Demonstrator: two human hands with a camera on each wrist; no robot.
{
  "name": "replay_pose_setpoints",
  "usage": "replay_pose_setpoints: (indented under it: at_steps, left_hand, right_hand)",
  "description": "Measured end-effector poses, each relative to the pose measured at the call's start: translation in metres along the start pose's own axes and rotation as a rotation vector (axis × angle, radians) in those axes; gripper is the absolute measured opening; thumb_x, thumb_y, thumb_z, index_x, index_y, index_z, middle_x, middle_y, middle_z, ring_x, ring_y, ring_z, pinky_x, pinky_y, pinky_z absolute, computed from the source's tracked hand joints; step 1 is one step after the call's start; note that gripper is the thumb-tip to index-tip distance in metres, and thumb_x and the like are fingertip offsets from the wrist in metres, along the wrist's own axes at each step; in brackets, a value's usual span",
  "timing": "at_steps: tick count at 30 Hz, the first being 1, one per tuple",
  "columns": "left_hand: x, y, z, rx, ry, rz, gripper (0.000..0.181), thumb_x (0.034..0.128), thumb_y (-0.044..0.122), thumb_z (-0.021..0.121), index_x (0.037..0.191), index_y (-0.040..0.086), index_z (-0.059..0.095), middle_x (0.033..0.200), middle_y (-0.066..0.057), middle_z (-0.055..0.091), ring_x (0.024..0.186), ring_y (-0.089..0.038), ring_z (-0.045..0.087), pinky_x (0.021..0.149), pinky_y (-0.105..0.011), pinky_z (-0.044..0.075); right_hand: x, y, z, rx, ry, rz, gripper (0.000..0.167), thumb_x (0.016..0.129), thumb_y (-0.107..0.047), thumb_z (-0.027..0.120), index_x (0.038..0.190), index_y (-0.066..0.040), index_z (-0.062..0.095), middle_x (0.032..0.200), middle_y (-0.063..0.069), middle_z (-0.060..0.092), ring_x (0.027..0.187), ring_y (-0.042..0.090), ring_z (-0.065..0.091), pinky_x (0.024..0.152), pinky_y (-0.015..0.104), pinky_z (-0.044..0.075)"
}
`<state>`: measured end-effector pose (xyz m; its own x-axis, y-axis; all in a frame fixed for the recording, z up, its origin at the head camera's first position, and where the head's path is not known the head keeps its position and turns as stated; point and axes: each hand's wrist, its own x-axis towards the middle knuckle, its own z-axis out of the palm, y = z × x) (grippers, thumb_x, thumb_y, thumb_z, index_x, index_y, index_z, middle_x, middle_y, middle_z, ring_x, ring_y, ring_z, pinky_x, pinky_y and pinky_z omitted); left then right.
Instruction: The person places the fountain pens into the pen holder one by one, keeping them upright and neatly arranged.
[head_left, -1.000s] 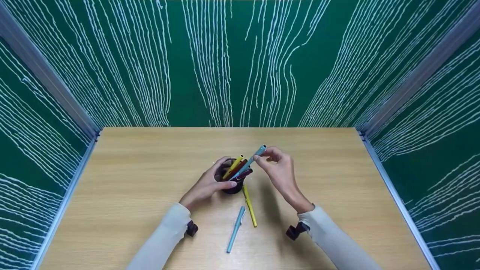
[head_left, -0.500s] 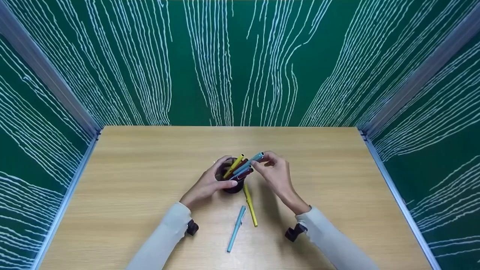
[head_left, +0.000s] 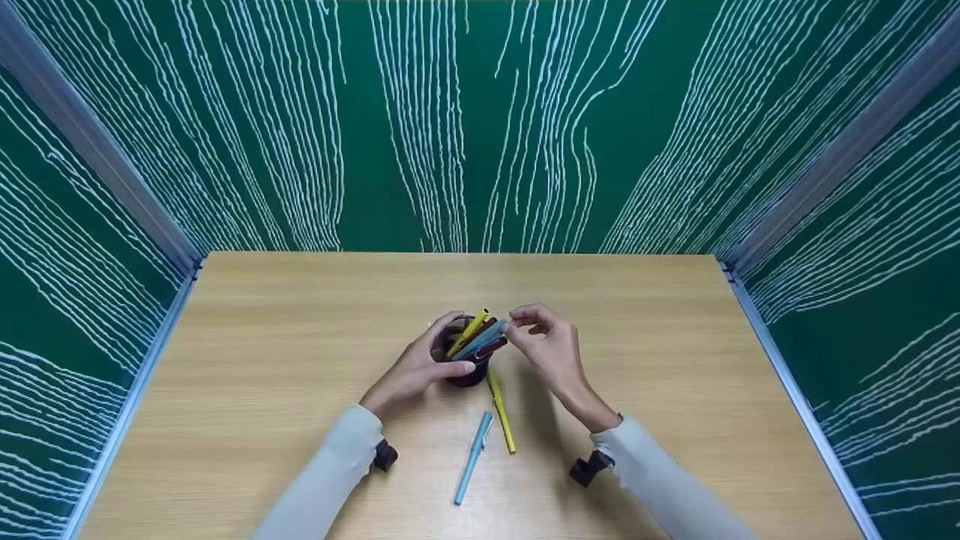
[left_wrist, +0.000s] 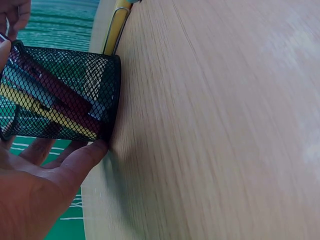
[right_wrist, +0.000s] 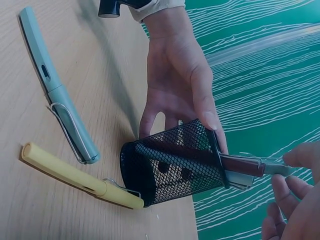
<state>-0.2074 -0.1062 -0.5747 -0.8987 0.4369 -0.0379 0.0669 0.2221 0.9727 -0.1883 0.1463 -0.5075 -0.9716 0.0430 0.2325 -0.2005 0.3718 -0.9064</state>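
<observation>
My left hand (head_left: 412,367) grips a black mesh pen cup (left_wrist: 62,92), which stands upright on the table. A yellow pen (head_left: 469,330), dark red pens (head_left: 491,347) and light blue pens lean inside it. My right hand (head_left: 551,345) is just right of the rim, its thumb and fingers around the end of a light blue pen (head_left: 480,341); they look loosened from it. Outside the cup, a yellow pen (right_wrist: 75,175) lies with its clip end by the cup's base. Nearer me lies another light blue pen (right_wrist: 57,87).
The wooden table (head_left: 300,315) is bounded by green walls (head_left: 480,150) with wavy white lines. Metal frame posts (head_left: 97,142) stand at its corners. Each sleeve carries a black wrist camera (head_left: 589,469).
The light blue pen by my right hand has slid down into the cup, out of my fingers. My right hand has lowered slightly. My left hand and the loose pens stay put.
</observation>
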Motion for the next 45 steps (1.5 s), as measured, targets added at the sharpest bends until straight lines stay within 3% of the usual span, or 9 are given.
replay_pose_setpoints:
  at_steps: [11, 18, 25, 29, 45]
  left_hand:
    - [0.001, 0.0, 0.001, -0.039, -0.008, 0.037, 0.084, 0.096, 0.033, 0.088, 0.167, 0.033, 0.044, 0.166, -0.005, 0.05, 0.152, -0.031, 0.046, 0.13, -0.059, 0.03]
    - [0.0, 0.001, 0.001, -0.01, -0.003, -0.011, 0.086, 0.0935, 0.043, 0.089, 0.166, 0.044, 0.042, 0.167, 0.001, 0.047, 0.151, -0.028, 0.045, 0.13, -0.058, 0.03]
    - [0.0, 0.001, 0.002, -0.007, 0.006, -0.01, 0.088, 0.094, 0.04, 0.089, 0.168, 0.038, 0.042, 0.168, -0.002, 0.046, 0.152, -0.033, 0.044, 0.131, -0.063, 0.027]
    - [0.0, 0.001, 0.002, -0.017, 0.003, -0.008, 0.087, 0.0938, 0.041, 0.089, 0.167, 0.042, 0.042, 0.167, -0.001, 0.047, 0.152, -0.03, 0.044, 0.131, -0.06, 0.029]
    - [-0.001, 0.001, 0.003, -0.027, 0.01, 0.009, 0.086, 0.0936, 0.039, 0.09, 0.166, 0.042, 0.044, 0.165, 0.001, 0.051, 0.15, -0.027, 0.046, 0.131, -0.057, 0.025]
  right_hand:
    - [-0.004, 0.006, -0.005, 0.027, 0.019, -0.021, 0.013, 0.095, -0.009, 0.086, 0.107, -0.006, 0.082, 0.1, 0.007, 0.081, 0.096, 0.023, 0.072, 0.089, 0.034, 0.053]
    - [-0.012, 0.012, -0.011, -0.024, 0.011, -0.001, 0.013, 0.094, -0.01, 0.086, 0.107, -0.007, 0.082, 0.101, 0.005, 0.081, 0.098, 0.022, 0.072, 0.091, 0.037, 0.053]
    - [-0.021, 0.02, -0.013, -0.035, -0.008, 0.011, 0.013, 0.093, -0.008, 0.086, 0.106, -0.008, 0.082, 0.101, 0.002, 0.081, 0.101, 0.026, 0.073, 0.091, 0.037, 0.053]
    - [-0.026, 0.023, -0.014, -0.037, -0.016, 0.019, 0.012, 0.093, -0.007, 0.085, 0.104, -0.008, 0.082, 0.102, 0.004, 0.081, 0.103, 0.029, 0.073, 0.091, 0.039, 0.053]
    - [-0.043, 0.037, -0.008, -0.067, -0.065, 0.038, 0.013, 0.091, -0.006, 0.086, 0.103, -0.007, 0.082, 0.1, 0.0, 0.08, 0.102, 0.023, 0.07, 0.091, 0.045, 0.055]
